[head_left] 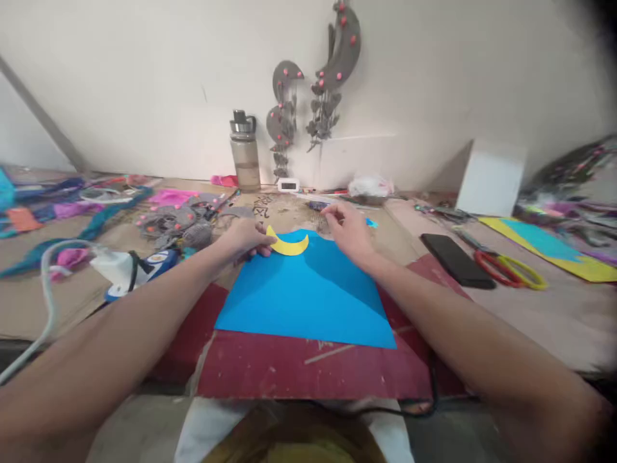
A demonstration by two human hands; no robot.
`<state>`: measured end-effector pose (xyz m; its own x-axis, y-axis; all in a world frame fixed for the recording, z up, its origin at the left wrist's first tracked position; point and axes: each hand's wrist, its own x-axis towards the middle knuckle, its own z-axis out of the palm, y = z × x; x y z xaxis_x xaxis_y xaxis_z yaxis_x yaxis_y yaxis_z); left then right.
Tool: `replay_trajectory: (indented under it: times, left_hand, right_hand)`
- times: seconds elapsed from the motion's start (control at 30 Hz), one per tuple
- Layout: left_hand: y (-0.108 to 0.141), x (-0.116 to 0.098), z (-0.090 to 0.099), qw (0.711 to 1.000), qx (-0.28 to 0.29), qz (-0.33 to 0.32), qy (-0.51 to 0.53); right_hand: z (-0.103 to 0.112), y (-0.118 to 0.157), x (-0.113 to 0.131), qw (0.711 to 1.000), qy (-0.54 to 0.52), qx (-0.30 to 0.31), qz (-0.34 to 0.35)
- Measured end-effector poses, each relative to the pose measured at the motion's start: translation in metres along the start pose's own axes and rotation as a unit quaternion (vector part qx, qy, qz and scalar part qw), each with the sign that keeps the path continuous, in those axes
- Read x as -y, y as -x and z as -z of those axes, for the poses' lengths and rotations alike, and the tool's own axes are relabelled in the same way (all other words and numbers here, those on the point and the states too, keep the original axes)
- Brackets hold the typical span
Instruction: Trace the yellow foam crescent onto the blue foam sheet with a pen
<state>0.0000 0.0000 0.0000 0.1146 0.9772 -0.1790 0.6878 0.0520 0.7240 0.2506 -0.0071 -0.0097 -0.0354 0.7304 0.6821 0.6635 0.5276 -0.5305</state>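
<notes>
A blue sheet (308, 296), foam or paper by its look, lies before me, its top edge cut into a notch. My left hand (248, 236) pinches one end of a yellow crescent (290, 246) between thumb and fingers. The crescent curves along the sheet's upper edge, its other tip pointing up and right. Over the sheet's upper right corner is my right hand (349, 233), fingers loosely bent and slightly apart, with nothing visible in them. A small blue scrap (371, 222) lies just beyond it.
Right of the sheet lie a black phone (457, 260), scissors (513, 269) and yellow and blue sheets (544, 241). A bottle (245, 154) and small white digital display (288, 186) stand at the wall. Grey felt pieces (178, 222) and a white plug (116, 267) with cable are left.
</notes>
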Motion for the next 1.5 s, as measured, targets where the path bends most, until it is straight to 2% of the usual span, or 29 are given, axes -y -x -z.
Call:
replay_trajectory:
  times: [0.1, 0.2, 0.27, 0.33, 0.57, 0.77, 0.83, 0.93, 1.0, 1.1, 1.17, 1.27, 1.5]
  left_hand:
    - [0.0, -0.002, -0.001, 1.0, -0.003, -0.002, -0.004]
    - [0.001, -0.004, -0.003, 1.0, -0.005, -0.006, -0.012]
    - [0.003, -0.006, -0.004, 1.0, -0.006, -0.009, -0.018]
    - [0.004, -0.008, -0.005, 1.0, -0.009, -0.012, -0.024]
    - [0.001, -0.005, -0.004, 0.999, -0.013, -0.019, -0.049]
    - [-0.001, -0.001, -0.003, 0.993, -0.028, -0.077, -0.088]
    - [0.001, -0.002, -0.001, 0.985, -0.056, -0.125, -0.105]
    - [0.006, -0.005, -0.001, 0.96, -0.087, -0.233, -0.132]
    - [0.008, -0.006, -0.003, 0.936, -0.059, -0.311, -0.151]
    - [0.009, -0.004, -0.009, 0.9, 0.015, -0.395, -0.184]
    - [0.007, -0.001, -0.012, 0.882, 0.045, -0.423, -0.204]
    - [0.005, 0.003, -0.014, 0.868, 0.058, -0.438, -0.226]
    - [0.006, 0.003, -0.016, 0.863, 0.06, -0.445, -0.231]
  right_hand:
    - [-0.003, 0.007, 0.009, 0.992, 0.022, 0.114, 0.041]
    - [-0.009, 0.017, 0.016, 0.963, 0.065, 0.233, 0.117]
    - [-0.013, 0.024, 0.019, 0.938, 0.103, 0.29, 0.159]
    - [-0.014, 0.027, 0.02, 0.924, 0.131, 0.317, 0.17]
    - [-0.01, 0.025, 0.021, 0.914, 0.177, 0.322, 0.169]
    - [-0.003, 0.021, 0.019, 0.927, 0.174, 0.297, 0.151]
    - [0.002, 0.016, 0.019, 0.939, 0.16, 0.267, 0.147]
    - [0.013, 0.005, 0.019, 0.961, 0.149, 0.202, 0.12]
    - [0.02, -0.001, 0.018, 0.969, 0.147, 0.173, 0.095]
    - [0.028, -0.006, 0.017, 0.975, 0.15, 0.148, 0.07]
    - [0.029, -0.006, 0.018, 0.972, 0.156, 0.163, 0.06]
    - [0.028, -0.003, 0.023, 0.96, 0.165, 0.222, 0.049]
    - [0.03, -0.003, 0.025, 0.909, 0.203, 0.364, -0.002]
